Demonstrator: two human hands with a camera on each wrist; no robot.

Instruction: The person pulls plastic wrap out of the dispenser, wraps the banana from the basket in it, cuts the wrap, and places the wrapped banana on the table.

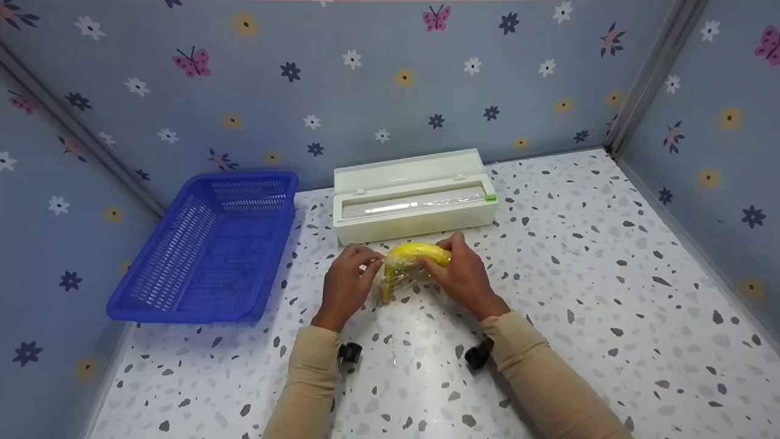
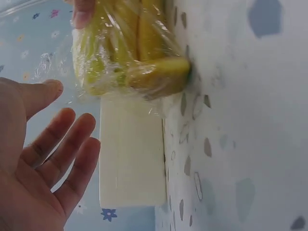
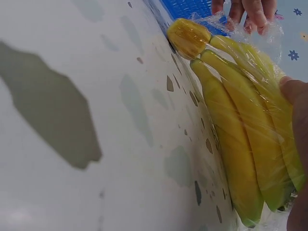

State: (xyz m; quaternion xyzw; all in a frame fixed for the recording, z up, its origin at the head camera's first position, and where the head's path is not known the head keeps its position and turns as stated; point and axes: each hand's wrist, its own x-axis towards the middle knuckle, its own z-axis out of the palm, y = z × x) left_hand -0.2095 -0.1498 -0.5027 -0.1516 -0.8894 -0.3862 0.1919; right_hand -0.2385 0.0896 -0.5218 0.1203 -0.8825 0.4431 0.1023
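A bunch of yellow bananas [image 1: 411, 250], covered in clear plastic wrap [image 3: 272, 41], is held upright over the table with its stem end toward the left. My right hand [image 1: 468, 277] grips the right end, thumb on the near side and fingers behind. At the stem end my left hand [image 1: 347, 285] pinches the loose edge of the wrap between thumb and forefinger; its other fingers [image 2: 79, 156] are loosely bent. Several bananas [image 3: 236, 139] show side by side through the film in the right wrist view, with creases near the stem [image 3: 188, 38].
Just behind the hands stands a white wrap dispenser box [image 1: 417, 228], lid [image 1: 408, 172] raised, a roll of film [image 1: 420, 201] inside and a green slider [image 1: 490, 197] at its right end. A blue plastic basket [image 1: 189, 314] is at the left. Patterned panels enclose the speckled table [image 1: 579, 274].
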